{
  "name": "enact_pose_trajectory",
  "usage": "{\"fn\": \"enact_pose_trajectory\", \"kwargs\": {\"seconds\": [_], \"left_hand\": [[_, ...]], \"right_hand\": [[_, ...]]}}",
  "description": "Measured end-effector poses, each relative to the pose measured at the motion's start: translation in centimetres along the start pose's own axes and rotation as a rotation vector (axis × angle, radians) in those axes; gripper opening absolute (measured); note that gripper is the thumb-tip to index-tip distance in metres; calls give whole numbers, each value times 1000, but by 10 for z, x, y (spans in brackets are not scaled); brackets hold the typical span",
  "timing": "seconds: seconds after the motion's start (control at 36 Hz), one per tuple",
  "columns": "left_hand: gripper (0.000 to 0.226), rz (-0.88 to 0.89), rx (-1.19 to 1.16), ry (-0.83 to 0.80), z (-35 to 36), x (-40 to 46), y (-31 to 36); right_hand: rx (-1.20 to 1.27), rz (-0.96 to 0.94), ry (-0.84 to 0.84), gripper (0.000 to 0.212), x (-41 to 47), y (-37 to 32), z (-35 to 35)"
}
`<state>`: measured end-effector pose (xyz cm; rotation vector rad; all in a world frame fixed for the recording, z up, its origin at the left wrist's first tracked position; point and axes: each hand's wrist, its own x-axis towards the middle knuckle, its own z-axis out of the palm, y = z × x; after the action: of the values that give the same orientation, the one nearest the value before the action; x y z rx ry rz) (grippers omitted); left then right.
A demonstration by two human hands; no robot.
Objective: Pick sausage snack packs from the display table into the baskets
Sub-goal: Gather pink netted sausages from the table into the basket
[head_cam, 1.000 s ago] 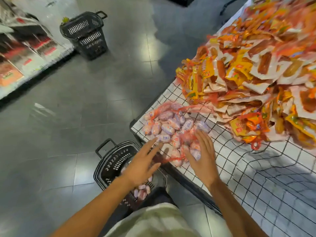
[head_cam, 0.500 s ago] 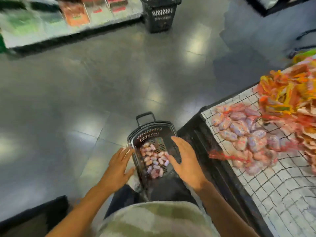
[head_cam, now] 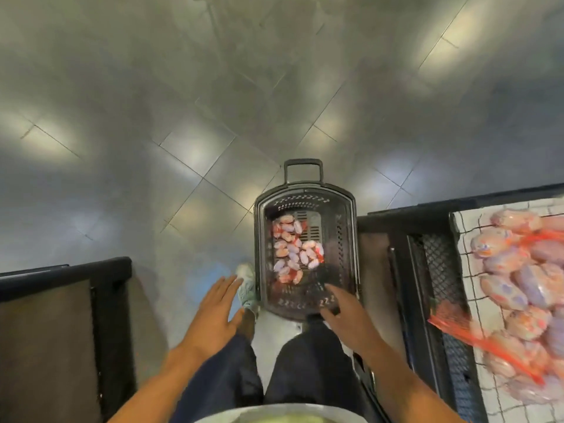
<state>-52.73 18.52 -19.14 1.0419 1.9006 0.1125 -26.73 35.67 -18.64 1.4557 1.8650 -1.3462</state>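
A black plastic basket [head_cam: 348, 236] stands on the floor in front of my feet, with several pink sausage snack packs [head_cam: 291, 251] in red netting lying inside. My left hand [head_cam: 216, 312] hovers to the left of the basket, fingers straight, holding nothing. My right hand [head_cam: 345, 315] reaches over the basket's near right corner with fingers spread, also holding nothing. More netted sausage packs [head_cam: 525, 270] lie on the wire-grid display table [head_cam: 476, 288] at the right edge.
Grey tiled floor [head_cam: 213, 102] stretches ahead. The table's black frame [head_cam: 427, 270] stands right beside the basket. Another black fixture [head_cam: 61, 300] sits at the lower left. My shoe [head_cam: 247, 285] is next to the basket's left side.
The view has swung from the table down to the basket. Both hands left the packs on the table and now hang on either side of the basket.
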Motion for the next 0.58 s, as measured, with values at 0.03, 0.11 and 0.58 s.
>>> {"fn": "enact_pose_trajectory", "kwargs": {"seconds": [0.03, 0.11, 0.58], "left_hand": [[64, -2, -10, -17, 15, 11, 4], [64, 19, -8, -77, 65, 51, 10], [53, -241, -261, -387, 338, 293, -37]], "right_hand": [[17, 22, -2, 59, 10, 11, 3], [51, 70, -13, 57, 44, 43, 17], [288, 249, 33, 49, 278, 210, 162]]}}
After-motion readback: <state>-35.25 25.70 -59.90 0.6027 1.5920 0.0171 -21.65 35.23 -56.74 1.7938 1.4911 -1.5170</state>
